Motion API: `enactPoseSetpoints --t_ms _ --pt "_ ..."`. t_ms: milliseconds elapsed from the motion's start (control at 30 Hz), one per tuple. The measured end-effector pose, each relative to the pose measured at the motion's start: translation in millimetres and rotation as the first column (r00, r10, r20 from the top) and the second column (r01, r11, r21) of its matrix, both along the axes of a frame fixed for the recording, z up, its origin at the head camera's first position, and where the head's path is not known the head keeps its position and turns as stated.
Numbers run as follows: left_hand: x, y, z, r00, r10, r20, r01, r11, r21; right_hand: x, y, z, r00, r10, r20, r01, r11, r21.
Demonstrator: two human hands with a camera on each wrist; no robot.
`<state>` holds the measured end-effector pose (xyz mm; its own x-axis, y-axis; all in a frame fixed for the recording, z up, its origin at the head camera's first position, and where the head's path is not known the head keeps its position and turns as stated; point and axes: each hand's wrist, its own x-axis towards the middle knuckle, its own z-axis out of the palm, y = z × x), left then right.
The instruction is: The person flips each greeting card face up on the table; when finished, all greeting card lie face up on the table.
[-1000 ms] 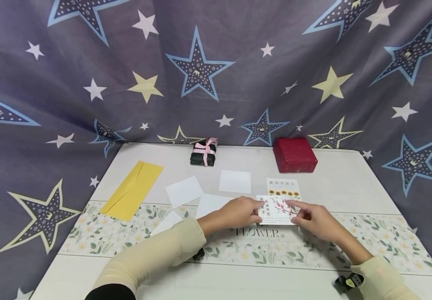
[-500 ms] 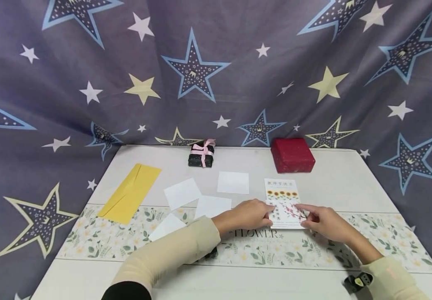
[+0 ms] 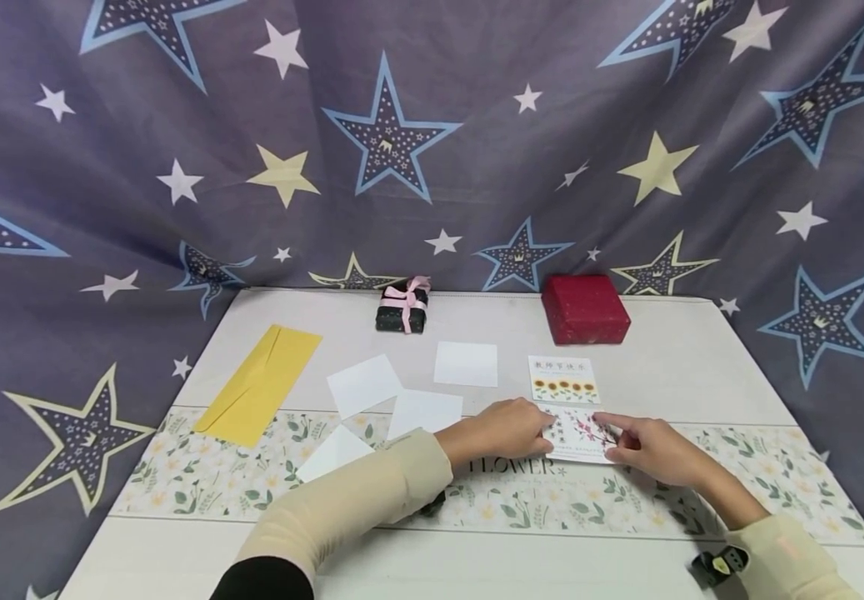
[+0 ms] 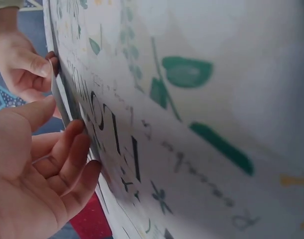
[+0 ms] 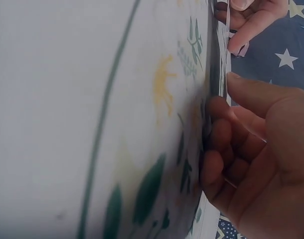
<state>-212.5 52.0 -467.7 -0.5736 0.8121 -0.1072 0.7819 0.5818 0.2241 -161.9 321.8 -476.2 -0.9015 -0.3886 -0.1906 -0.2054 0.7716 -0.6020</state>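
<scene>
White card with pink blossom print and dark lettering, the blossom card [image 3: 580, 435], sits between two bare hands at right of centre on the table [image 3: 432, 571]. Left hand [image 3: 510, 428] pinches its left side, fingers closed on the edge, thumb opposite. Right hand [image 3: 647, 450] pinches the right side the same way, thumb and index finger on the card, other fingers curled under. Both wrist views show the card edge-on, close over the tabletop; whether its underside touches is hard to say from these angles.

Sunflower card [image 3: 562, 380] lies flat just beyond the blossom card, row of sunflowers along its near part, characters above. Printed FLOWER lettering [image 3: 510, 467] runs along the near side, partly under the left hand, within a floral band [image 3: 476, 504] of leaves and pale blooms across the table.

Left of the hands: four white cards [image 3: 465, 364], plain side up, loosely scattered, nearest one partly behind the left sleeve [image 3: 349, 500]. Yellow envelope [image 3: 259, 385] further left, slanted, flap side up. Far edge: small black box [image 3: 402, 317] with a pink ribbon [image 3: 407, 297] tied in a bow, and a larger red box [image 3: 586, 310] to the right, beyond the sunflower card. Dark curtain [image 3: 244, 217] with blue, white and yellow stars behind. Cream sleeves; black device [image 3: 718, 567] at the right wrist.
</scene>
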Motion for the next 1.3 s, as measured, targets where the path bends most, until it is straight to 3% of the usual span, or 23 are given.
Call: enactPoseSetpoints --t_ms 500,733,1000,1300 --pt "1.4 8 3.2 0.998 0.056 0.021 -0.053 0.994 -0.093 -5.0 -2 0.1 1.0 0.001 0.025 -0.002 1.0 0.028" --pt "6.0 9 2.6 0.998 0.051 -0.038 -0.056 0.987 -0.151 -4.9 -3 1.5 0.998 -0.029 0.051 0.027 0.999 0.039" --pt "5.7 6 3.8 0.997 0.071 -0.015 -0.073 0.988 -0.136 -6.7 -1 3.9 0.998 0.04 0.053 -0.04 0.999 0.007" --pt "-10.2 -16 16.4 0.992 0.128 -0.006 -0.128 0.989 -0.067 -21.2 -11 20.1 0.998 0.043 -0.046 -0.042 0.999 0.035"
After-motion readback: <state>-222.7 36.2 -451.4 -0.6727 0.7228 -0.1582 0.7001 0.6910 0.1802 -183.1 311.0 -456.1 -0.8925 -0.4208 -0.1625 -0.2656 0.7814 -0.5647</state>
